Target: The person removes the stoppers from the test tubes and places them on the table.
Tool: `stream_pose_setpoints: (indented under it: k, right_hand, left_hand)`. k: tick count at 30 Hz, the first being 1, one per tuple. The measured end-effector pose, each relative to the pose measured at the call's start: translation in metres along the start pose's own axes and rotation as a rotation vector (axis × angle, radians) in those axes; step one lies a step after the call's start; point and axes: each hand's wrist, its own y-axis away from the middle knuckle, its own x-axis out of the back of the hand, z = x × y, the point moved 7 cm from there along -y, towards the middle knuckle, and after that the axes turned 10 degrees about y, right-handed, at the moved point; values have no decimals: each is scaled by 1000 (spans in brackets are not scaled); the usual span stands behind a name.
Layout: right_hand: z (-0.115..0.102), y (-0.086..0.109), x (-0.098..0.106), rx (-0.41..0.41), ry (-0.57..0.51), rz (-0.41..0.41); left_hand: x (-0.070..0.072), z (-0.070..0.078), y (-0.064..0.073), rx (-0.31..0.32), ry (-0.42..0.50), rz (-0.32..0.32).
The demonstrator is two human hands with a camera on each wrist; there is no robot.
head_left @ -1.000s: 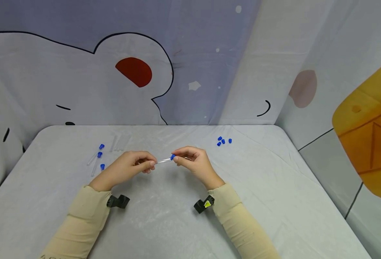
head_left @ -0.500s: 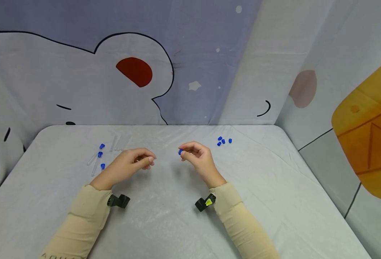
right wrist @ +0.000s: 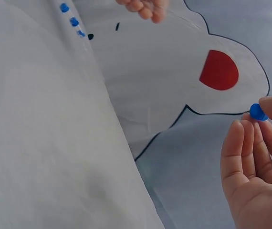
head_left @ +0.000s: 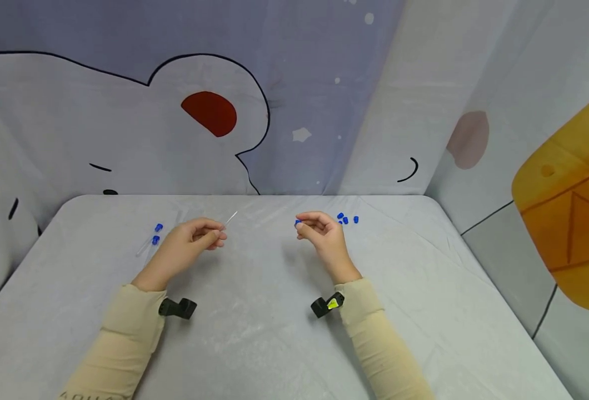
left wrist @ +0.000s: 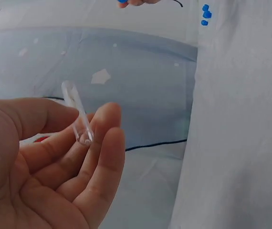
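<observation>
My left hand (head_left: pixel 188 244) pinches a thin clear plastic tube (left wrist: pixel 74 100) between thumb and fingers, tilted, with no cap on it. Its far end (head_left: pixel 231 217) sticks out past the fingertips in the head view. To the right, my right hand (head_left: pixel 328 240) pinches a small blue cap (right wrist: pixel 258 112) between thumb and forefinger. A wide gap lies between the two hands, both raised above the white-covered table (head_left: pixel 259 311).
Tubes with blue caps (head_left: pixel 155 240) lie left of my left hand, partly hidden by it. Several loose blue caps (head_left: pixel 345 220) lie just beyond my right hand. Clear tubes (head_left: pixel 180 215) lie behind the left hand. A printed cloth wall (head_left: pixel 304 100) rises behind the table.
A second ago both hands held the capped tube together. The cap has come away in my right hand, which moved right; my left hand moved left and away with the tube, now tilted up.
</observation>
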Motion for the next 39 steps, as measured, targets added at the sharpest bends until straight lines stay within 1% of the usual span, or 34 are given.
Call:
stream_pose_setpoints:
  k: [3,7,12,15,18,21,22,25,28,32,36,39]
  right_hand:
    - [2,-2,10,-20,15,42]
    - [2,-2,21,-32,28,81]
    - [-1,-2,37,7,43,137]
    - [-2,-3,49,32,39,180]
    - [1,-4,61,24,58,212]
    - [6,-6,77,-9,114,227]
    - [9,-6,83,-25,140,227]
    - [15,-8,100,-74,214,223]
    - [21,-10,116,-114,285,219]
    - [27,-16,134,-144,376,218]
    - [36,-23,149,-194,474,204]
    - [45,-27,158,-254,532,181]
  left_hand:
    - [10,-2,1,13,32,48]
    - [23,-6,3,20,66,96]
    - [41,-13,5,41,67,157]
    - [52,-20,6,59,74,213]
    - [64,-27,7,79,65,285]
    - [75,-35,10,109,24,367]
    - [78,-38,11,121,-2,392]
    - [85,-46,11,157,-69,435]
    - [88,-52,8,188,-136,450]
    - [91,-57,4,241,-204,483]
    - [92,-63,0,311,-217,501]
    - [91,-66,-3,335,-241,492]
